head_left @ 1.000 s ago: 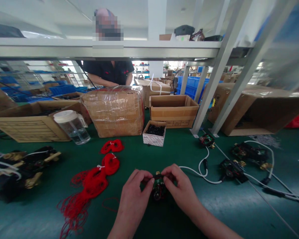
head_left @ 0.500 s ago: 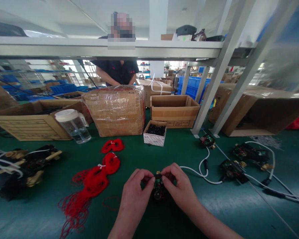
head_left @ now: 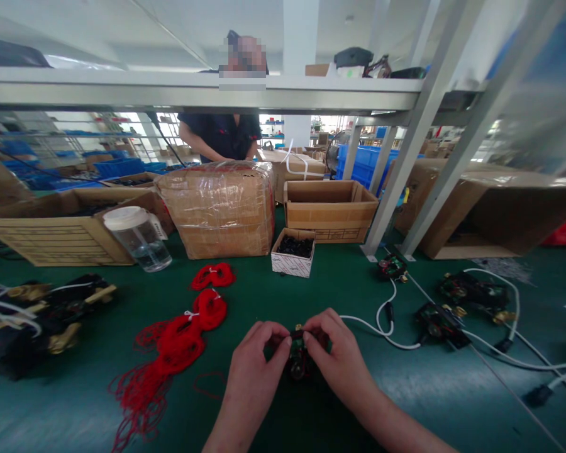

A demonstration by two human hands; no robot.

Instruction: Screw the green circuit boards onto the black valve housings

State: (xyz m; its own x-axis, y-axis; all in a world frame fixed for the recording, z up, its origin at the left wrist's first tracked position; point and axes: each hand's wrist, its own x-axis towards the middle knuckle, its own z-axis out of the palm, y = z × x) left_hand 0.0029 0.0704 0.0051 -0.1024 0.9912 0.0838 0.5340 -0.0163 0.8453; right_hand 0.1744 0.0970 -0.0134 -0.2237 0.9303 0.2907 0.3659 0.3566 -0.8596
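Observation:
A small dark device (head_left: 299,367) with green and red parts and a round clear piece lies on the green table, between my hands. My left hand (head_left: 257,358) pinches the left end of a short black piece (head_left: 297,335) at the device's far side. From the other end my right hand (head_left: 339,355) grips the same piece between thumb and fingers. A brass fitting (head_left: 299,327) shows just beyond it. A white cable (head_left: 358,319) emerges beside my right hand; whether it joins this device is hidden. The fingertips cover part of the black piece.
Bundled red wires (head_left: 182,346) lie left, near black-and-brass assemblies (head_left: 51,308). Similar cabled units (head_left: 438,324) sit right. Ahead stand a small box (head_left: 291,265) of black parts, a water bottle (head_left: 139,239) and cartons (head_left: 221,214). A metal shelf post (head_left: 405,132) rises right; a person (head_left: 221,135) stands behind.
My hands stay nearly still on the black piece. The person's head across the table has shifted right and slightly down. A black plug on a white cable now shows at the right edge.

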